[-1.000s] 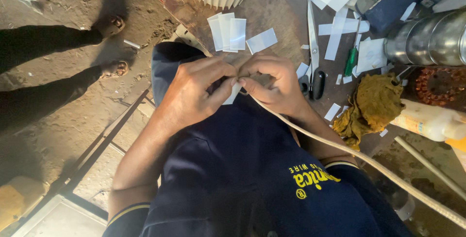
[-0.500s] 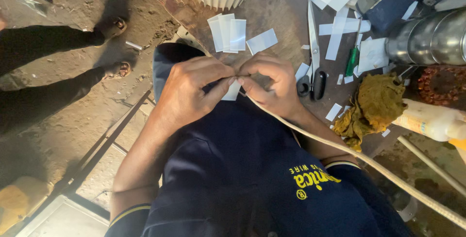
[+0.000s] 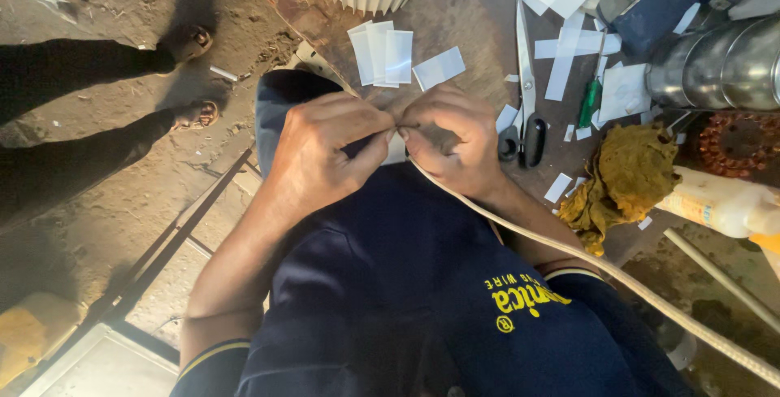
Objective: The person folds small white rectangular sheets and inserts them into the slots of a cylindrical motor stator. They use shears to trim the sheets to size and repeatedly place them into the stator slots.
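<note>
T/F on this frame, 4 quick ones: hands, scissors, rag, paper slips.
1. Both hands, left and right, meet at a small white slip. True.
2. The scissors are in the right hand. False: they lie on the bench.
3. The rag is blue. False: it is yellow.
4. Cut paper slips lie beyond the hands. True.

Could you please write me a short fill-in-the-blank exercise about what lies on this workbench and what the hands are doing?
1. The left hand and right hand pinch a small white strip ____ them.
2. The scissors have ____ handles.
3. The crumpled rag is ____ in colour.
4. A pale cord runs under the ____ forearm.

Missing words: between; black; yellow; right
</note>
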